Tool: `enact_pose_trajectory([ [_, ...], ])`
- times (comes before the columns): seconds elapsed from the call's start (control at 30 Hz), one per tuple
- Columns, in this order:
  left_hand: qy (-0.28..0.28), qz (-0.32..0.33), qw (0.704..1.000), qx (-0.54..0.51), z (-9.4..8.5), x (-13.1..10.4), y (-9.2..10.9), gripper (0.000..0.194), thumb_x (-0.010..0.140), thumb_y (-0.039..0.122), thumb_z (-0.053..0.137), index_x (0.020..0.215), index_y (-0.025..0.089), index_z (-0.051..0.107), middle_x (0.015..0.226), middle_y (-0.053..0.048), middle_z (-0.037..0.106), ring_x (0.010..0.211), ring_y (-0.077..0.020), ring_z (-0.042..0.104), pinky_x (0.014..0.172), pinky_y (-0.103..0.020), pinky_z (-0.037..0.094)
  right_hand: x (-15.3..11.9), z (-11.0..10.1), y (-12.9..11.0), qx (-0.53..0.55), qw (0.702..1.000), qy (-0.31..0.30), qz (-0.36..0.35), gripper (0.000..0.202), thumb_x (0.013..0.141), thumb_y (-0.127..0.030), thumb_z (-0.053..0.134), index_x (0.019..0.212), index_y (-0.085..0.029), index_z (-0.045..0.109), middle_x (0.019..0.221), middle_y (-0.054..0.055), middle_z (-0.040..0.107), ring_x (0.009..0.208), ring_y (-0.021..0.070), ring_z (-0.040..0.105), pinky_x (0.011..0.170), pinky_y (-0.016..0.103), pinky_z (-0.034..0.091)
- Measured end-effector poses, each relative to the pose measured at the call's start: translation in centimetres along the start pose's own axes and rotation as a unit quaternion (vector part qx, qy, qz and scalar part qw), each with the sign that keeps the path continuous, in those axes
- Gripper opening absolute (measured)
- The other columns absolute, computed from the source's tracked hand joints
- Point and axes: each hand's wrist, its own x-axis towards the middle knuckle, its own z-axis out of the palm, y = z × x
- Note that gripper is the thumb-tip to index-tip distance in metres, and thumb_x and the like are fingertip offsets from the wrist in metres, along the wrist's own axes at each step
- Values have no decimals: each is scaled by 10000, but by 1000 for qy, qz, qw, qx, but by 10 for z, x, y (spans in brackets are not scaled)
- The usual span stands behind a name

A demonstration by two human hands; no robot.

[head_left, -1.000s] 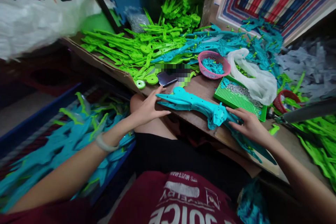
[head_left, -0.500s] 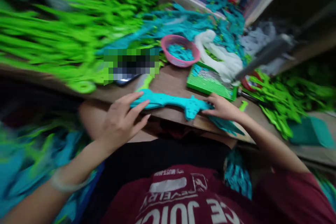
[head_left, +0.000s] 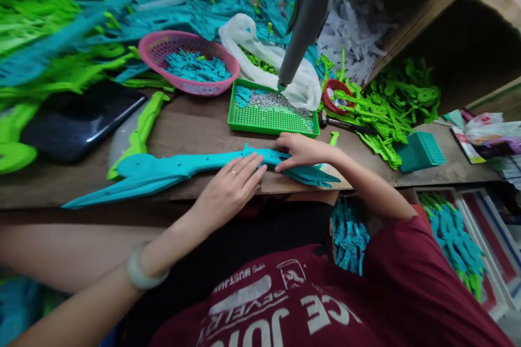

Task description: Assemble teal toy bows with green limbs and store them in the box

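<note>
A long turquoise plastic toy part (head_left: 163,166), jointed and bow-like with small screw holes, lies along the front of the wooden bench in the head view. Across its middle rests my left hand (head_left: 228,187), its fingers stretched out flat and close together; the left thumb is hidden. My right hand (head_left: 303,150) is closed on the part farther right, thumb on the near side and fingers curled over the far side. Beyond that hand, pointed turquoise tips (head_left: 311,175) stick out over a pale board. A green tray (head_left: 268,123) with small metal screws stands just behind.
A grey power screwdriver (head_left: 303,32) hangs tip-down over the tray. Around it are a pink basket (head_left: 152,49) of small blue pieces, a white bag (head_left: 299,78), a red basket (head_left: 326,98) and a teal box (head_left: 421,152). A dark phone-like object (head_left: 81,119) lies left.
My left hand has slid right along the turquoise part, from its left end to its middle. My right hand stays on the right-hand portion. The camera view has swung to the right.
</note>
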Motion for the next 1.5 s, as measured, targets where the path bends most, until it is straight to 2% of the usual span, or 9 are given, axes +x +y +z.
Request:
enact_pose_trajectory([
  [0.13, 24, 7, 1000, 15, 5, -4, -5, 412, 1002, 134, 483, 1407, 65, 519, 1486, -230, 533, 1438, -346, 453, 1138, -507, 470, -52, 4, 6, -57, 990, 129, 22, 316, 917, -381, 678, 1111, -132, 653, 1064, 120, 615, 965, 245, 610, 840, 365, 510],
  [0.3, 24, 38, 999, 29, 1, -13, -14, 469, 999, 111, 492, 1461, 44, 452, 1445, -240, 569, 1413, -340, 489, 1127, -506, 484, -113, 65, 18, -210, 940, 265, -45, 347, 965, -366, 609, 1225, -139, 633, 1067, 164, 654, 980, 282, 626, 832, 435, 564],
  [0.47, 33, 24, 999, 29, 0, -7, -17, 559, 987, 133, 538, 1515, 42, 375, 1463, -250, 547, 1421, -359, 471, 1098, -502, 511, -126, 107, 22, -258, 901, 347, -35, 628, 950, -305, 629, 1505, -119, 405, 1153, 203, 660, 1056, 311, 666, 859, 449, 601],
  [0.77, 15, 61, 998, 31, 1, -5, -28, 670, 983, 191, 586, 1575, 79, 293, 1399, -240, 608, 1288, -393, 603, 1000, -524, 556, -126, 81, 6, -99, 943, 313, -48, 271, 999, -318, 574, 1154, -108, 647, 941, 117, 688, 845, 193, 668, 720, 295, 564],
  [0.93, 16, 72, 997, 0, -2, -13, -26, 745, 939, 205, 667, 1581, 99, 305, 1453, -252, 556, 1292, -426, 589, 999, -545, 547, -142, 67, 30, 73, 933, 345, 76, 190, 996, -253, 529, 1125, -162, 636, 1004, 81, 649, 781, 150, 631, 699, 297, 565],
  [1.07, 30, 34, 999, -28, -6, 11, -4, 826, 875, 240, 763, 1576, 163, 332, 1524, -224, 488, 1390, -402, 501, 1110, -547, 472, -141, 75, 46, -55, 972, 225, 49, 315, 943, -191, 585, 1253, -132, 589, 1269, 196, 571, 975, 230, 627, 765, 385, 596],
  [1.17, -2, 41, 998, -53, 5, 48, 23, 781, 892, 265, 743, 1549, 114, 348, 1503, -275, 482, 1410, -413, 470, 1093, -550, 473, -134, 88, 53, -181, 940, 288, 23, 295, 980, -83, 437, 1237, -90, 582, 1233, 216, 604, 1000, 253, 628, 758, 400, 593],
  [1.3, -72, 39, 997, -17, 31, 81, 41, 674, 933, 280, 676, 1496, 47, 388, 1420, -322, 532, 1309, -449, 550, 1005, -553, 498, -130, 102, 61, -192, 904, 383, 12, 265, 1006, -116, 441, 1224, -77, 585, 1153, 187, 642, 1027, 248, 625, 775, 376, 598],
  [1.5, -68, 38, 996, -49, 42, 72, 33, 639, 908, 242, 687, 1486, 182, 422, 1194, -199, 657, 1115, -341, 648, 944, -483, 510, -121, 99, 82, -187, 887, 421, -16, 236, 995, -72, 451, 1146, -23, 625, 1173, 193, 644, 1081, 247, 630, 906, 390, 584],
])
